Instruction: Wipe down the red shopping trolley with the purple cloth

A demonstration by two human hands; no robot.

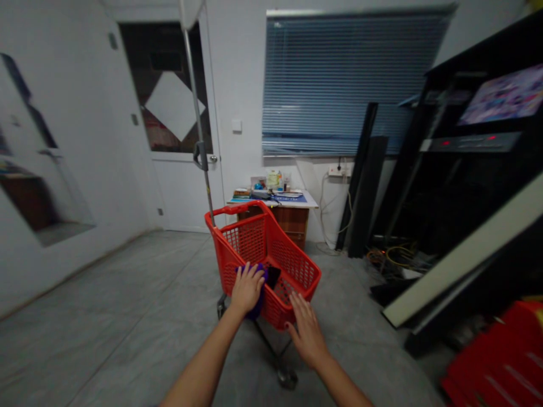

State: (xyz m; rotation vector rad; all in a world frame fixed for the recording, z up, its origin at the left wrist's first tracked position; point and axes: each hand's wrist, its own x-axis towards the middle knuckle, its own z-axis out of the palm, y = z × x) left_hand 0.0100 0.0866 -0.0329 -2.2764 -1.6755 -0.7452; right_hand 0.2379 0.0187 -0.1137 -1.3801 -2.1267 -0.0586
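A red plastic shopping cart (265, 249) with a mesh wall and a long handle stands on wheels right in front of me. My left hand (248, 288) is closed over a purple cloth (258, 297) that hangs across the cart's near rim. Beside the cloth, a black flat object (274, 277) shows inside the basket, partly hidden by the rim and my hand. My right hand (307, 330) is at the cart's near right corner, its fingers spread and holding nothing. I cannot tell whether it touches the rim.
A metal pole (195, 113) rises behind the cart in front of a white door (186, 192). A cluttered wooden desk (271, 212) stands under a blind-covered window. Black equipment with tangled cables (394, 257) fills the right side, and red crates (496, 356) sit at the lower right.
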